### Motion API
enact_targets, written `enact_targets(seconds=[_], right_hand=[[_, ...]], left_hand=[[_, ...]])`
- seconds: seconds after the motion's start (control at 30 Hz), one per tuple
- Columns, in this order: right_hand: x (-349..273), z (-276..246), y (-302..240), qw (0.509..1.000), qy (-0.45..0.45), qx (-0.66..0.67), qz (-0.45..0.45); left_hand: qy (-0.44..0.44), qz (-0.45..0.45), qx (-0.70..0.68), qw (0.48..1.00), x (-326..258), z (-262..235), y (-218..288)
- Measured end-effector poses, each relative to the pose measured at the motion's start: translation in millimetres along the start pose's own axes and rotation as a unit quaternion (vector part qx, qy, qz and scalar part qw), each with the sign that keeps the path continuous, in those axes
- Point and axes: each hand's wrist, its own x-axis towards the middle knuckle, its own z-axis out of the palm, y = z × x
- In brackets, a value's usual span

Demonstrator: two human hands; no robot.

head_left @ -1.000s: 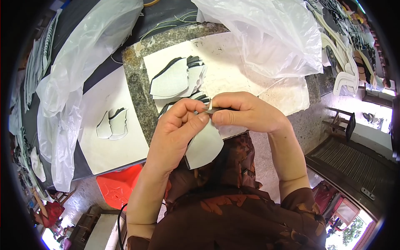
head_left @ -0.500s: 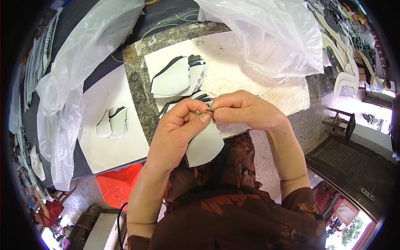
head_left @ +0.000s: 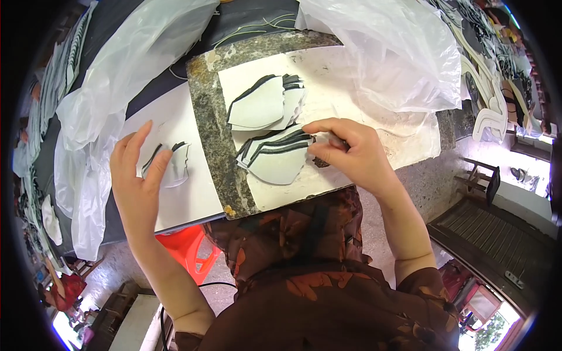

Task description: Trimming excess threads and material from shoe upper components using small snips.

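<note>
Dark table (head_left: 252,11), a speckled stone slab (head_left: 212,152) reaching its near edge. White sheet (head_left: 325,67) over most of the slab; second white sheet (head_left: 190,205) left of the slab, out to the near edge. Translucent plastic (head_left: 117,88) bunched along the left side, more clear plastic (head_left: 404,64) over the slab sheet's far right corner. Thin pale cords (head_left: 257,31) by the far edge.

Room: red plastic stool (head_left: 181,245) below the near edge; a person in red (head_left: 69,292) at lower left; dark slatted panel (head_left: 492,234) at right.

Black-edged white pieces in three lots: upper stack (head_left: 260,105) toward the slab sheet's far left corner, lower stack (head_left: 278,167) nearer its near edge, small pile (head_left: 177,174) mid-sheet on the left.

Left hand (head_left: 137,187): open, thumb and fingers spread, over the small pile; contact unclear. Right hand (head_left: 357,155): curled around a slim dark object (head_left: 336,140), mostly hidden, kind unclear; fingertips at the lower stack's right end, touching or just beside, cannot tell.
</note>
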Motion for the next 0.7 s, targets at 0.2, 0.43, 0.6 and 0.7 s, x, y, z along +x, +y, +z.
enact_targets(seconds=[0.2,0.43,0.6,0.7], right_hand=[[-6,13,6,0.984,0.031,-0.138,-0.106],[-17,4,-10,0.948,0.002,-0.191,-0.256],[-22,14,-6,0.943,-0.045,-0.159,-0.289],[-27,11,-11,0.94,-0.042,-0.174,-0.29]], left_hand=[[-0.145,0.14,-0.199,0.959,-13,42,71],[-0.204,-0.114,-0.508,0.829,-19,56,113],[-0.257,-0.2,-0.575,0.75,-22,55,106],[-0.238,-0.174,-0.601,0.743,-21,54,112]])
